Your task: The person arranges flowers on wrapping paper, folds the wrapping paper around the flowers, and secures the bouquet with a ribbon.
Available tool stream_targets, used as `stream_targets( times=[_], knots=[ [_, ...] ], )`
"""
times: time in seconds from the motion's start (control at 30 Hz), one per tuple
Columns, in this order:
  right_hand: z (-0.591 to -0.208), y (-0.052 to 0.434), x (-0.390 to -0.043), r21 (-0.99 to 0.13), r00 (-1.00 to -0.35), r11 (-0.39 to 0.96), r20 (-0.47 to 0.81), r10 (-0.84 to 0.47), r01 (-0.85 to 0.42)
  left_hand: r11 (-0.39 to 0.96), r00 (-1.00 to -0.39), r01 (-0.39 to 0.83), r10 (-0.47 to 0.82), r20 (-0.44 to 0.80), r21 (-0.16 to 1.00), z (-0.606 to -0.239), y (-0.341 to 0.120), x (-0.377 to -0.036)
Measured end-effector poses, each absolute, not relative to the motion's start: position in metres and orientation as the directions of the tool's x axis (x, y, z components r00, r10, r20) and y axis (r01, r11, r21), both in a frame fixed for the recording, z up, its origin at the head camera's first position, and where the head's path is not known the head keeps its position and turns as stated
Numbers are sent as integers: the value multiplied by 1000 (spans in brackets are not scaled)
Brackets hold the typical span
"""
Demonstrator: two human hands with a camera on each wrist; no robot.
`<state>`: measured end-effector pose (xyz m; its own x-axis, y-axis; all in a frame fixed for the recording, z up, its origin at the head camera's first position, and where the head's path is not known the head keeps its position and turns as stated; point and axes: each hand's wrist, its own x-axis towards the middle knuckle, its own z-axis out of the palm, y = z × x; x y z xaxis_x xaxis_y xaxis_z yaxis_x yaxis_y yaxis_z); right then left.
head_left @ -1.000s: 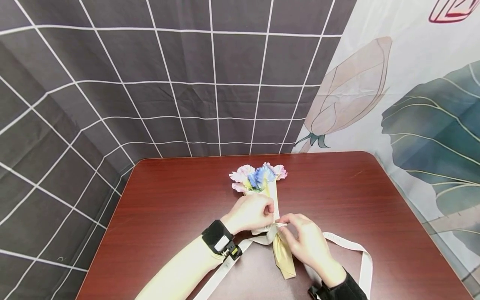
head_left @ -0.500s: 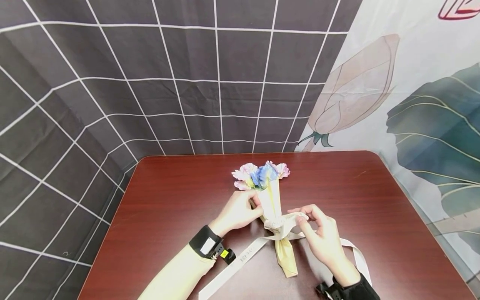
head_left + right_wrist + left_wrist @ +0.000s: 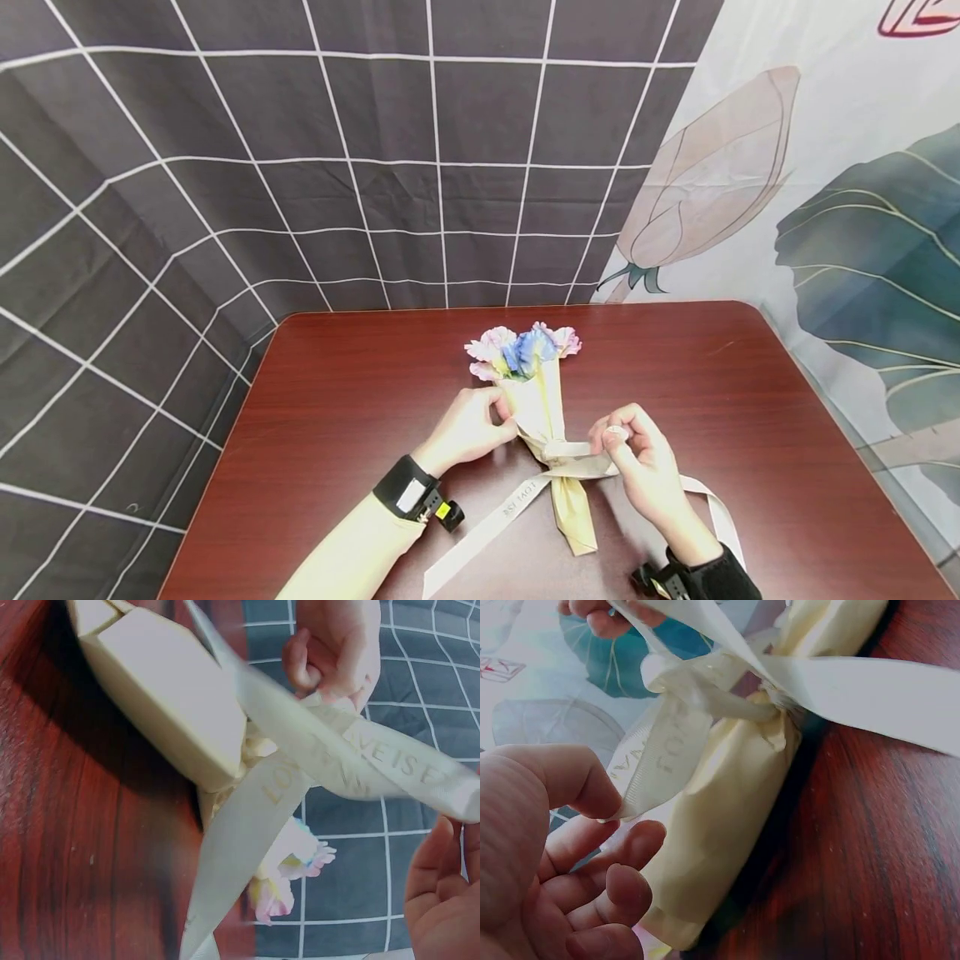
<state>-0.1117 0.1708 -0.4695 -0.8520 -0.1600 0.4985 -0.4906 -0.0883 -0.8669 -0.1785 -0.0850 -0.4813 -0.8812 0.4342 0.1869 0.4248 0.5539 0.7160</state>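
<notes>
On the table [image 3: 360,367], a wrapped bouquet [image 3: 542,400] lies between both hands.
Left hand [image 3: 467,425] and right hand [image 3: 637,454] each pinch the ribbon [image 3: 517,500]; pulling evenly should keep the knot centred.

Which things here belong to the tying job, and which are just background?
In use: cream paper-wrapped flower bouquet; cream printed ribbon; left hand and right hand, each pinching ribbon.

Background: red-brown wooden table; dark grid-patterned curtain; leaf-print cloth.

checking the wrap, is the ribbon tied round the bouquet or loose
Tied once: the ribbon is knotted round the bouquet, both tails trailing loose on the table.
</notes>
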Motion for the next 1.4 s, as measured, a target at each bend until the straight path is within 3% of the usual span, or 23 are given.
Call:
stream_targets(
  times=[0.17,0.37,0.57,0.93,1.1,1.4],
  knots=[
    [-476,177,-111,-909,-911,92,394,-120,-406,588,-898,379,421,129,715,-487,-93,-176],
    [-487,195,-114,-895,-925,232,374,-73,-380,655,-919,335,386,81,677,-495,-106,-174],
    [-491,205,-115,-907,-937,240,344,-55,-347,667,-923,317,381,58,674,-502,-117,-170],
    [-497,215,-120,-960,-967,194,225,115,-200,710,-925,348,367,100,612,-517,-129,-163],
    [-496,215,-119,-968,-971,167,210,115,-189,712,-925,351,364,107,609,-520,-131,-163],
    [-497,216,-119,-958,-972,242,188,138,-151,711,-923,358,366,115,605,-521,-136,-162]
  ],
)
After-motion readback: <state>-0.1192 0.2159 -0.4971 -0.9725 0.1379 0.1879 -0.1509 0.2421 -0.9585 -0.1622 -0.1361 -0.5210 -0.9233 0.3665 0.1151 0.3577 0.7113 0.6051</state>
